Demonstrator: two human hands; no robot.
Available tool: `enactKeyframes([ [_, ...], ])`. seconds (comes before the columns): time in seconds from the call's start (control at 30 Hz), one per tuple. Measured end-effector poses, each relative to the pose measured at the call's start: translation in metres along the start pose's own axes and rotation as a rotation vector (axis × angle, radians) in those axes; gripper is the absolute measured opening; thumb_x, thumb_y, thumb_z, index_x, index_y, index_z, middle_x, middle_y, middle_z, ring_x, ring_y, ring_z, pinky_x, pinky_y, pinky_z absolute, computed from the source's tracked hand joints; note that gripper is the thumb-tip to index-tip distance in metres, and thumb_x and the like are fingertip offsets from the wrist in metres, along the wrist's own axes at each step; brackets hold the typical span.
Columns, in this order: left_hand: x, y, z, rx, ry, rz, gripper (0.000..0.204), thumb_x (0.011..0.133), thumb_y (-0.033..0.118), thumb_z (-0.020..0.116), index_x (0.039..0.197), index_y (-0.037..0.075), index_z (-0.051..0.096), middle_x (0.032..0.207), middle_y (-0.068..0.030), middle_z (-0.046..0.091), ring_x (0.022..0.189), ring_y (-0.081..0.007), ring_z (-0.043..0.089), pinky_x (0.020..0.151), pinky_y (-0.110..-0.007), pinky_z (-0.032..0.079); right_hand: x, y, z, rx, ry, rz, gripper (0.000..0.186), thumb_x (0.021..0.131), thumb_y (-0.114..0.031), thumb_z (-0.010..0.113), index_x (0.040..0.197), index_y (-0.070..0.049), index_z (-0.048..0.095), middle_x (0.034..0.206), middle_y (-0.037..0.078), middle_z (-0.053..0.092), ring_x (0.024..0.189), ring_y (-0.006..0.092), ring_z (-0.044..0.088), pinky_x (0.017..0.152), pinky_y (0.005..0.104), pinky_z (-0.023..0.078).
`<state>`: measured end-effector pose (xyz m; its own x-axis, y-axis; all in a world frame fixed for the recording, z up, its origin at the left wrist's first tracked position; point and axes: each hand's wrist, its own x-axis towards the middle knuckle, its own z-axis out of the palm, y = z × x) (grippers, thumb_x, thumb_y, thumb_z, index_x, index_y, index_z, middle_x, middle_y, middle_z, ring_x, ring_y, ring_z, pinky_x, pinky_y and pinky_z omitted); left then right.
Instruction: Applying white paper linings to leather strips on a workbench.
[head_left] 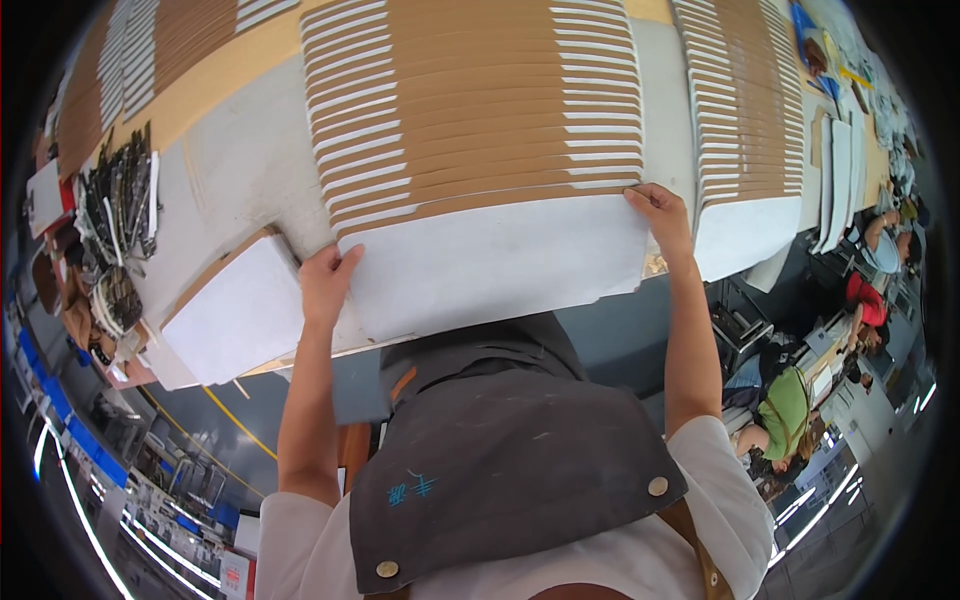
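A white sheet-like panel (500, 255) lies at the near end of a long overlapping row of brown pieces (480, 110) with white strips along both sides. My left hand (328, 282) is closed at the panel's left edge, its thumb at the upper left corner and its other fingers curled, partly hidden. At the upper right corner, my right hand (662, 215) pinches the panel's edge between thumb and fingers. The panel's near edge reaches the table's front edge.
Left of me lies a stack of white-faced panels (240, 315), with a bundle of dark strips (120, 200) beyond it. Another overlapping row (745, 120) runs along the right. Other people (785, 410) sit farther right. A dark metal frame (738, 318) stands below the table's right side.
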<state>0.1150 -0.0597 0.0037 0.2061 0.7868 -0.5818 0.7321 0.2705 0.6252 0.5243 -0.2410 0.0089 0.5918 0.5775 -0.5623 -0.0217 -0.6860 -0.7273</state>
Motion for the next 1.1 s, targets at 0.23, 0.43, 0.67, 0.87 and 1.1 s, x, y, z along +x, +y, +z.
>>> enactKeyframes([
  [0.23,-0.001,0.004,-0.001,0.018,0.042,-0.02,0.042,0.077,0.025,0.068,0.055,0.001,0.043,0.046,-0.0016,0.042,0.043,-0.0073,0.036,0.041,-0.026,0.032,0.006,0.01,0.006,-0.074,0.131,-0.128,0.016,0.076,-0.013,0.068,0.082,0.001,0.066,0.067,0.001,0.061,0.062,0.0053,0.051,0.057,0.0199,0.042],
  [0.43,0.003,0.001,0.0,0.04,0.05,0.004,0.042,0.076,0.025,0.07,0.055,0.0,0.044,0.046,-0.0031,0.043,0.042,-0.0087,0.037,0.041,-0.026,0.033,-0.002,0.002,0.018,-0.123,0.256,-0.097,0.015,0.075,-0.014,0.069,0.079,0.001,0.065,0.066,0.002,0.061,0.06,0.0067,0.052,0.057,0.0207,0.042],
  [0.67,-0.002,-0.007,-0.003,0.299,0.232,0.289,0.035,0.064,0.02,0.077,0.084,0.006,0.053,0.067,-0.0084,0.05,0.057,-0.023,0.05,0.053,-0.034,0.041,-0.001,0.021,0.032,-0.608,0.385,-0.661,0.008,0.08,-0.004,0.057,0.088,-0.003,0.058,0.078,0.011,0.056,0.07,0.0236,0.056,0.064,0.0329,0.046],
  [0.87,0.008,-0.037,-0.065,0.531,0.628,0.454,0.032,0.076,0.013,0.063,0.106,0.005,0.055,0.102,-0.0129,0.053,0.094,-0.0299,0.048,0.081,-0.041,0.039,-0.012,-0.036,0.071,-0.593,0.349,-0.651,0.007,0.082,-0.003,0.055,0.088,-0.004,0.059,0.076,0.009,0.054,0.066,0.0225,0.054,0.06,0.0315,0.044],
  [1.1,0.018,-0.066,-0.11,0.662,0.526,0.549,0.035,0.078,0.014,0.061,0.111,0.005,0.054,0.111,-0.0111,0.051,0.106,-0.0298,0.045,0.091,-0.044,0.033,-0.042,-0.102,0.232,-0.459,-0.065,-0.919,0.017,0.077,0.0,0.057,0.092,-0.006,0.059,0.087,0.011,0.057,0.077,0.0285,0.055,0.068,0.0356,0.046],
])
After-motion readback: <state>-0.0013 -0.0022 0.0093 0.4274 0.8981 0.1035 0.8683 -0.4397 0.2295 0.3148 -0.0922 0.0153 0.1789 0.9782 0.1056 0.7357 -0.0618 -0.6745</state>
